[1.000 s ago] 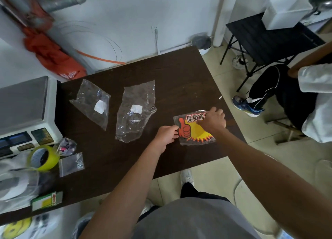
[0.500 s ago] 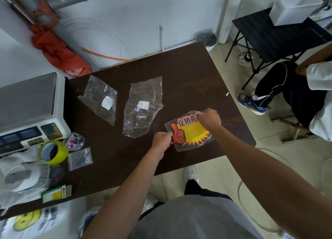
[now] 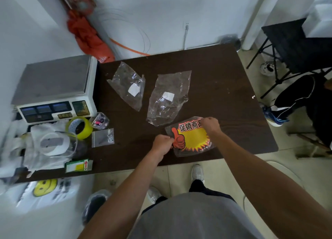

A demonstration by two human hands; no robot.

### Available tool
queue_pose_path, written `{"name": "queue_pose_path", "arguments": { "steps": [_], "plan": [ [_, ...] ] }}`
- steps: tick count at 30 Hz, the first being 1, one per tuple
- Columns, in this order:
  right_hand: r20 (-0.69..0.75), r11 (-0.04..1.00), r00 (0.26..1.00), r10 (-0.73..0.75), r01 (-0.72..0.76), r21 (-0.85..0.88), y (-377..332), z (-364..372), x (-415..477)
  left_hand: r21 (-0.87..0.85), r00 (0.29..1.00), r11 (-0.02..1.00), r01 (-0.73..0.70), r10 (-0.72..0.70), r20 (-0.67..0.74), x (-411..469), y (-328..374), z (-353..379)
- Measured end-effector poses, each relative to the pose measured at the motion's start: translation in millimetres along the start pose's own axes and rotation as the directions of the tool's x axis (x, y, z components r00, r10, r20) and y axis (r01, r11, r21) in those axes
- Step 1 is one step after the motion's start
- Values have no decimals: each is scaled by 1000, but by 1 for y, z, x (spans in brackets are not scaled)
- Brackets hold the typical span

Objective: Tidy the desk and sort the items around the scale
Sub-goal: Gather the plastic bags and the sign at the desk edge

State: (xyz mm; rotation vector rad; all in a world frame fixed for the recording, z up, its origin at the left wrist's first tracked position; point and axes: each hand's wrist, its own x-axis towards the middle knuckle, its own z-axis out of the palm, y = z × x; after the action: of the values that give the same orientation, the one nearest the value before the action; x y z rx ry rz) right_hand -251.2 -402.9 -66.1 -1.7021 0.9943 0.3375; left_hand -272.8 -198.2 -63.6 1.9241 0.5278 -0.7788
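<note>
Sign packet (image 3: pixel 195 138) at the table's (image 3: pixel 224 77) 5 o'clock, left hand (image 3: pixel 162 143) pinching its 9 o'clock edge, right hand (image 3: pixel 210 125) gripping 1 o'clock, has slid toward the clear bag (image 3: pixel 168 98): sorting barely begun.

The scale (image 3: pixel 53 88) stands left of two bags (image 3: pixel 128 88) on the desk (image 3: pixel 224 88).

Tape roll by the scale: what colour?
The tape roll is yellow-green; the head view shows it best.
</note>
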Motion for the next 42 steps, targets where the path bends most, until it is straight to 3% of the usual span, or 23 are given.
{"name": "queue_pose_path", "arguments": {
  "steps": [7, 14, 21, 26, 32, 37, 42],
  "plan": [
    [137, 993, 990, 32, -47, 111, 11, 47, -25, 69, 976, 998, 3, 12, -217, -6, -25, -50],
    [280, 1000, 960, 17, -20, 9, 4, 102, -49, 3, 932, 1000, 22, -20, -362, -11, -53, -104],
    [421, 950, 903, -86, 202, -240, -1, 155, -78, -20, 855, 999, 34, -39, -518, -17, -79, -157],
    [477, 900, 866, -147, 317, -298, -7, 190, -99, -58, 803, 998, 35, -63, -592, -24, -101, -181],
    [456, 864, 869, -189, 368, -343, -7, 224, -106, -62, 830, 998, 16, -48, -556, -36, -117, -193],
    [456, 856, 872, -180, 367, -364, 3, 247, -90, 171, 847, 985, -11, 100, -523, -45, -130, -191],
    [448, 817, 864, -229, 421, -394, -5, 246, -115, 404, 887, 903, -147, 301, -351, -47, -148, -176]
  ]
}}
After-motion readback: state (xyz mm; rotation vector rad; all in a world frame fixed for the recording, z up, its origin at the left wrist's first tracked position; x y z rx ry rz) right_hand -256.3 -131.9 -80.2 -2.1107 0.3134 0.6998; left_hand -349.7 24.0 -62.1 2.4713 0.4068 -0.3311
